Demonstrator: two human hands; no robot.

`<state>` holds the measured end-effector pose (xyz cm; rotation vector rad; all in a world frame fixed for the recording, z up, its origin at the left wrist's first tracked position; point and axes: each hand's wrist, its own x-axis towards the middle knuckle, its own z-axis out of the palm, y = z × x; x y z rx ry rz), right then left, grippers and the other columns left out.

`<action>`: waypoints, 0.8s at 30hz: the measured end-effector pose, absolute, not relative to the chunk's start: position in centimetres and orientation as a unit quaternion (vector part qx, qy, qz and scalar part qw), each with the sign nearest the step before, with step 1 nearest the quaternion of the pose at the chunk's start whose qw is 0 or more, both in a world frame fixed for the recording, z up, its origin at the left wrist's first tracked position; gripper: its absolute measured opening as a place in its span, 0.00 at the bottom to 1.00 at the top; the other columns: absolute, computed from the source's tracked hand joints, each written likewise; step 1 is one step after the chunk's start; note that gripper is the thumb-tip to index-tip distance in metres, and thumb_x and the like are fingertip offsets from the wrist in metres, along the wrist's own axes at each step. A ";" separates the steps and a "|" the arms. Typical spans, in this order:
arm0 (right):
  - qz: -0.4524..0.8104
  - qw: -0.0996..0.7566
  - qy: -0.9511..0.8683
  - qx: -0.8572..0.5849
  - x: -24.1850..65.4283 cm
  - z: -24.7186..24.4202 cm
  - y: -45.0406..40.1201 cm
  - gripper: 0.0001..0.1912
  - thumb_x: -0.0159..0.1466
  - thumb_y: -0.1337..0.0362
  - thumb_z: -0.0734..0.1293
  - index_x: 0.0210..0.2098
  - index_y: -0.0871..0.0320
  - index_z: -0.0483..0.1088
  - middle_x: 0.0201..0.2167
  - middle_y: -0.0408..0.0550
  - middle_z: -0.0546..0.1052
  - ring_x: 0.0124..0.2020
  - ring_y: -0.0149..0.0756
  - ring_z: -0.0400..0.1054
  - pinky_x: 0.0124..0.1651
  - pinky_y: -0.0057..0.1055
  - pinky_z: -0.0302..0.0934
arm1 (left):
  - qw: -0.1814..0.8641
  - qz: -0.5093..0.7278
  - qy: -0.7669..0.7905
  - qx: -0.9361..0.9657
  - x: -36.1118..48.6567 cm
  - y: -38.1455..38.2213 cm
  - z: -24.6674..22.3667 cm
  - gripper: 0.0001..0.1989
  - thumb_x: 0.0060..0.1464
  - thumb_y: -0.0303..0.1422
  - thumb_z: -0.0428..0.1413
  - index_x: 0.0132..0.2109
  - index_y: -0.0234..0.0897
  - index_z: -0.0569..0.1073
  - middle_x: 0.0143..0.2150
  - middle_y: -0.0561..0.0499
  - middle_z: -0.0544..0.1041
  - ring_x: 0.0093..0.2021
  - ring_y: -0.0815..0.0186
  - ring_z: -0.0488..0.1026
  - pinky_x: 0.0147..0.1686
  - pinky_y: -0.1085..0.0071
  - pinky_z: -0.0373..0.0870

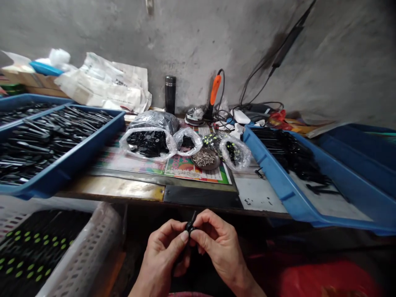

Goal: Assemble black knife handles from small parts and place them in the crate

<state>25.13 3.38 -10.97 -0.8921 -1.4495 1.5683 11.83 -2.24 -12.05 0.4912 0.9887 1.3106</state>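
Left hand (162, 258) and right hand (221, 247) are together, fingertips clamped on a small black plastic part (190, 226). Its exact shape is mostly hidden by the fingers. Thin tip points up and slightly right, toward the bench (256, 193); long axis is near vertical. Part sits between the hands, neither clearly nearer. Left of the part: white perforated plastic crate (102, 231) holding black pieces with green dots. Right of it, low: blurred red object (324, 280). Beyond it, on the bench: clear plastic bags of black parts (148, 142), brown dish of small metal fasteners (206, 160). Further left and right of it: blue plastic trays (62, 173) (278, 181) of long black pieces.
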 end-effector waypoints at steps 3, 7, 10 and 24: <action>0.617 0.400 -0.578 -0.352 25.1 -11.0 3.3 0.09 0.60 0.62 0.72 0.30 0.59 0.70 0.25 0.41 0.70 0.23 0.25 0.63 0.24 0.19 0.60 | 0.651 0.575 0.444 0.220 11.8 -2.3 -12.0 0.20 0.47 0.45 0.68 0.36 0.33 0.73 0.19 0.56 0.70 0.16 0.78 0.59 0.15 0.82 0.52; 0.610 0.406 -0.585 -0.348 25.2 -10.8 3.4 0.07 0.60 0.64 0.72 0.29 0.59 0.71 0.27 0.41 0.70 0.23 0.25 0.65 0.24 0.19 0.60 | 0.648 0.570 0.450 0.230 11.8 -2.2 -11.8 0.21 0.46 0.45 0.68 0.36 0.33 0.73 0.19 0.55 0.69 0.16 0.77 0.59 0.15 0.82 0.52; 0.606 0.409 -0.589 -0.345 25.2 -10.8 3.4 0.05 0.60 0.65 0.71 0.30 0.59 0.71 0.27 0.41 0.69 0.24 0.25 0.66 0.24 0.19 0.61 | 0.648 0.568 0.451 0.231 11.7 -2.2 -11.8 0.20 0.46 0.45 0.68 0.35 0.32 0.73 0.19 0.55 0.69 0.16 0.78 0.59 0.15 0.82 0.51; 0.613 0.411 -0.580 -0.346 25.1 -11.2 3.4 0.09 0.61 0.61 0.72 0.31 0.59 0.70 0.24 0.40 0.70 0.23 0.26 0.66 0.24 0.20 0.61 | 0.649 0.564 0.450 0.240 11.6 -2.2 -12.0 0.19 0.48 0.44 0.67 0.36 0.33 0.74 0.25 0.52 0.74 0.17 0.77 0.61 0.16 0.81 0.54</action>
